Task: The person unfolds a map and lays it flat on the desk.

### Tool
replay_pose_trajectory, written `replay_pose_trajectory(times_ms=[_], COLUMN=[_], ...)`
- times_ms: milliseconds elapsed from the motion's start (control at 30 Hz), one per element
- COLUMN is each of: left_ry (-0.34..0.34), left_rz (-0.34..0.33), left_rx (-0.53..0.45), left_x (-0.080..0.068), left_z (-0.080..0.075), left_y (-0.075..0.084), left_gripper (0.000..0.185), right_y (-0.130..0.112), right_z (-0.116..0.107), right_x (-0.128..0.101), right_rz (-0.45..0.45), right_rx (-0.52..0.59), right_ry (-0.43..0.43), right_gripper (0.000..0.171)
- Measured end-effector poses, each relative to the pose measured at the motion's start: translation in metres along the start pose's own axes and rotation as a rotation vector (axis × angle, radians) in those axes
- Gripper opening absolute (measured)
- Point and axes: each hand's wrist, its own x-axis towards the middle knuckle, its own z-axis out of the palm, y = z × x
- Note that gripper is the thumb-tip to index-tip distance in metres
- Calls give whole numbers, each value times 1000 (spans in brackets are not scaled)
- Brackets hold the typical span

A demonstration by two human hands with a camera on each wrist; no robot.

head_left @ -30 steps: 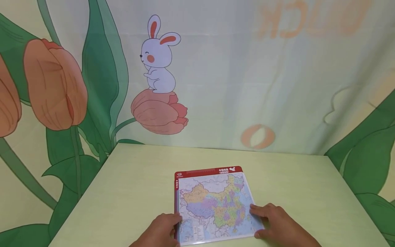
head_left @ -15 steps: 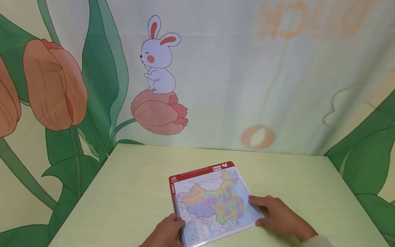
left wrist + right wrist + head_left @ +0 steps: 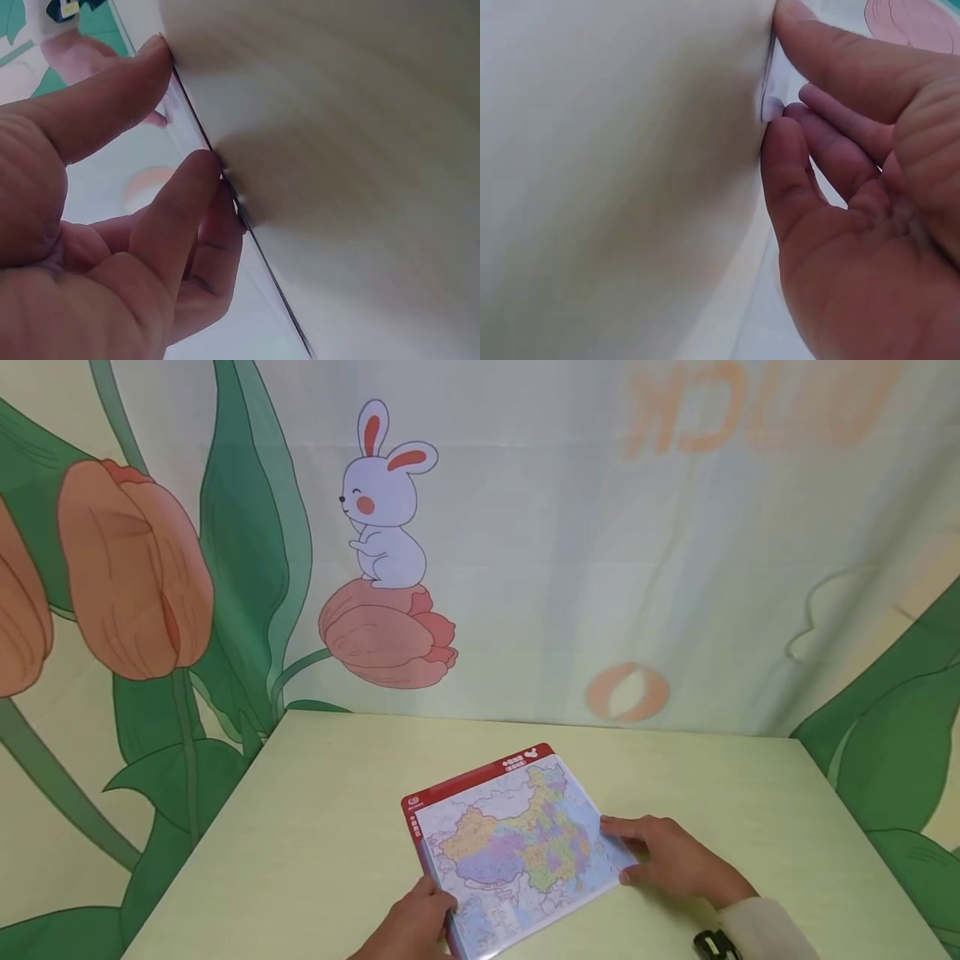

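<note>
Gripping map board (image 3: 513,843), left hand (image 3: 416,927), right hand (image 3: 675,864).

Bare hands, one cuffed wrist

The right hand (image 3: 671,864) ends in a cream-white sleeve (image 3: 765,927) with a small black object (image 3: 716,943) at the wrist, possibly a strap; the left hand (image 3: 412,927) is bare.
</note>
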Motion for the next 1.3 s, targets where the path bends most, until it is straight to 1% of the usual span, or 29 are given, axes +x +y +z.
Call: replay_pose_trajectory(times_ms=[100,200,300,367,467,533,633,800,867,967,1000,1067,1167,1233,1300], left_ry=[-5,-8,-17,-23,-33,-35,-37,-48,-51,-58,-59,-39,34,118,194], left_rz=[19,60,82,97,99,95,74,46,40,36,30,39,61,105,132], left_rx=[74,149,183,217,234,235,216,199,181,144,122,89,61,96,129], left_x=[0,1,4,9,12,11,7,3,3,5,5,6,8,11,16], left_z=[3,7,11,15,20,21,19,16,15,12,10,2,-15,-28,-43], left_y=[3,3,2,0,2,5,13,20,20,18,16,12,4,-2,-9], left_gripper=[60,55,52,46,41,40,44,45,43,43,43,44,48,49,49], right_y=[4,7,9,10,11,10,10,10,6,-10,-19,-39,-73,-93,-110], right_z=[-2,-3,-4,-5,-6,-7,-7,-6,-6,-5,-4,2,16,27,38], right_x=[6,11,16,19,22,23,22,20,18,14,12,8,2,-1,-3], right_rz=[-2,14,44,61,84,94,99,113,153,210,225,232,212,179,170], right_rx=[49,73,86,91,98,99,99,95,103,92,82,52,6,1,12], right_ry=[-8,-14,-17,-9,1,4,-1,4,14,36,47,75,111,112,91], right_gripper=[68,66,64,63,60,60,59,60,61,64,64,63,62,60,62])
